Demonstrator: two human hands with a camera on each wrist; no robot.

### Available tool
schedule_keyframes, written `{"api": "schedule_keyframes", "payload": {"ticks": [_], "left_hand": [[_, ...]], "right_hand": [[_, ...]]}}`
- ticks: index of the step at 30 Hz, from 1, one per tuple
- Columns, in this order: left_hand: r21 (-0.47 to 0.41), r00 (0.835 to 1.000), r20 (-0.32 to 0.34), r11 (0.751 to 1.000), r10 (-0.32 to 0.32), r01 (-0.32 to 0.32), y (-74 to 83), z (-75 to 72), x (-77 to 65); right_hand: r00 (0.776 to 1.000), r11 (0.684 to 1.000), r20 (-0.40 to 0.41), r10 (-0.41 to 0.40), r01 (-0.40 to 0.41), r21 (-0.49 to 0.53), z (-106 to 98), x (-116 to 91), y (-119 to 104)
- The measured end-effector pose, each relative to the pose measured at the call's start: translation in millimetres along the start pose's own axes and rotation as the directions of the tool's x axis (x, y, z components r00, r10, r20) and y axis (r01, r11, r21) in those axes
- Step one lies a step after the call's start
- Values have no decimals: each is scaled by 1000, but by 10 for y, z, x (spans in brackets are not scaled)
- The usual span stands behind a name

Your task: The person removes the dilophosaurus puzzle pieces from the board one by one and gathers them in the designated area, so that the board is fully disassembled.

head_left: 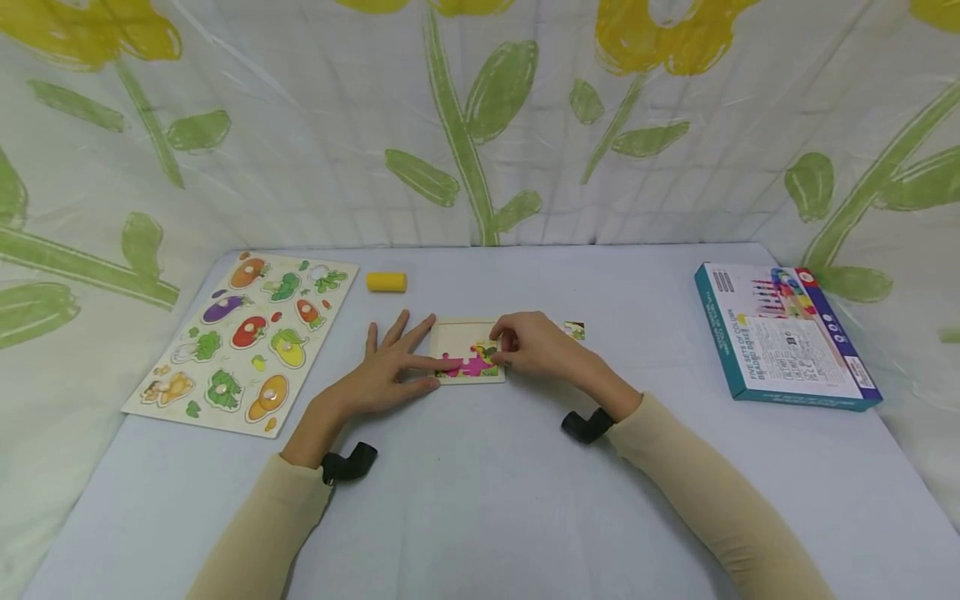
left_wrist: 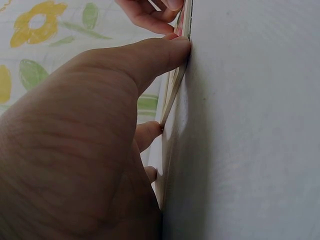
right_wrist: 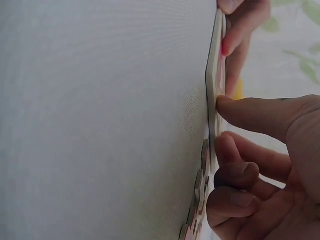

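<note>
A small wooden puzzle tray (head_left: 450, 337) lies in the middle of the table, with pink-and-green jigsaw pieces (head_left: 476, 367) in its lower and right parts. My left hand (head_left: 390, 362) spreads its fingers over the tray's left side. Its index finger rests on the pink pieces, and the thumb (left_wrist: 167, 52) is at the tray's near edge in the left wrist view. At the right side, my right hand (head_left: 536, 343) pinches a puzzle piece (head_left: 486, 348) between thumb and index finger, low in the tray; its other fingers are curled. The hand partly covers that piece.
Loose puzzle pieces (right_wrist: 197, 192) lie right of the tray, one piece (head_left: 574, 330) showing past the right hand. A vegetable peg board (head_left: 288, 287) is at the left, a yellow cylinder (head_left: 387, 282) behind the tray, and a bead-set box (head_left: 795, 342) at the right.
</note>
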State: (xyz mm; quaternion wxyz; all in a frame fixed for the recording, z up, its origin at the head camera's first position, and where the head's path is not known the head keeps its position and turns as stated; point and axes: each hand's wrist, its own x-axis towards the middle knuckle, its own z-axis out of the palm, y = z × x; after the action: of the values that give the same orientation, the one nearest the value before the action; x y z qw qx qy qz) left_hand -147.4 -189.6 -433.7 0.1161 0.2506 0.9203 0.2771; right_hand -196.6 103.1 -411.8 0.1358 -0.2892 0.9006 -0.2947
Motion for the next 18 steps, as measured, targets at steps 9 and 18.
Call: {"api": "schedule_keyframes", "payload": {"ticks": [9, 18], "left_hand": [[12, 1000, -4, 1000, 1, -1, 1, 6, 2], [13, 1000, -3, 1000, 1, -1, 9, 1, 5]], "right_hand": [[999, 1000, -51, -15, 15, -14, 8, -7, -4], [996, 999, -90, -7, 10, 36, 13, 1, -6]]}}
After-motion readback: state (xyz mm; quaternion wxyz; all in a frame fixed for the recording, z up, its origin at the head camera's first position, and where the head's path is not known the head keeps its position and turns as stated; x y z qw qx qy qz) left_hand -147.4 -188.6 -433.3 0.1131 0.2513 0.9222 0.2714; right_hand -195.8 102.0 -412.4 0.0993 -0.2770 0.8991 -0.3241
